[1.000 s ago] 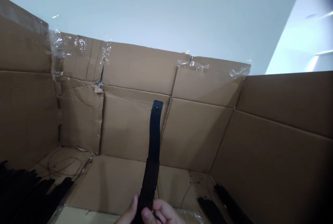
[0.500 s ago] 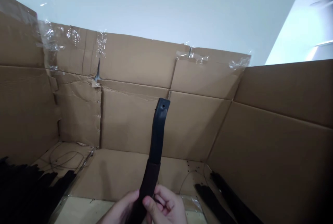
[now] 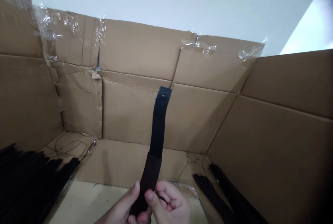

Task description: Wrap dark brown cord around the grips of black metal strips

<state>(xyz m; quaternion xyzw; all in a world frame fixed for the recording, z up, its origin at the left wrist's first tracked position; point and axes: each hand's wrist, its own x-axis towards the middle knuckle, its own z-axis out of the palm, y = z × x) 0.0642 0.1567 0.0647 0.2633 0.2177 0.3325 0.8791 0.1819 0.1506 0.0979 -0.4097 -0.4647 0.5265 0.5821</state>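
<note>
A long, slightly curved dark strap (image 3: 158,123) points up and away from me, with one small hole near its far end. Its lower part sits inside a dark brown sleeve (image 3: 151,173). My left hand (image 3: 123,205) grips the sleeve from the left, thumb along its edge and fingertips curled beneath. From the right, my right hand (image 3: 170,203) pinches the same sleeve, its thumb on top and the other fingers bent. A little dark material shows between the right fingers, too hidden to name.
Tall cardboard walls (image 3: 137,50) with clear tape and creases stand ahead and at both sides. Many dark strips (image 3: 23,179) lie piled at left. A few more dark strips (image 3: 213,196) lie at right. Thin cord (image 3: 70,147) is looped in the left corner.
My view has tilted down a little, so the box walls and strips sit higher in the picture. The strap's lower end and my left fingertips beneath it now show. Both hands keep their hold.
</note>
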